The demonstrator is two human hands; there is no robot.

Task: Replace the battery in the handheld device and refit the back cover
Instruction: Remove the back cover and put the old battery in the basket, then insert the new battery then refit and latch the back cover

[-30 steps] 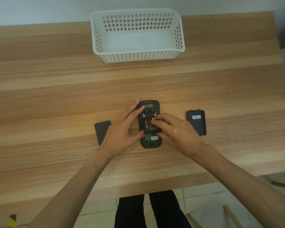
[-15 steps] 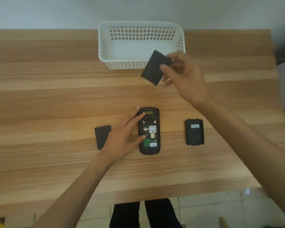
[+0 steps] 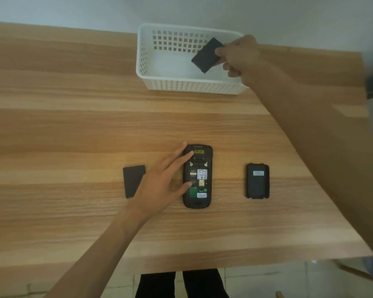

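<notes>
The black handheld device (image 3: 199, 179) lies face down in the middle of the wooden table, its battery bay uncovered and showing labels and a green board. My left hand (image 3: 164, 182) rests flat against its left side, fingers spread on the top and middle. My right hand (image 3: 238, 57) reaches far forward and pinches a flat black battery (image 3: 206, 55) over the white basket (image 3: 181, 83). A second black battery (image 3: 132, 180) lies left of the device, partly behind my left hand. The black back cover (image 3: 257, 181) lies to the device's right.
The white perforated basket stands at the table's far edge against a pale wall, with nothing else seen inside it. My right forearm crosses the table's right side. The table's near edge runs above my legs and a tiled floor.
My right hand lifted the battery out of the device and carried it forward, from over the table to above the basket. My left hand stayed on the device.
</notes>
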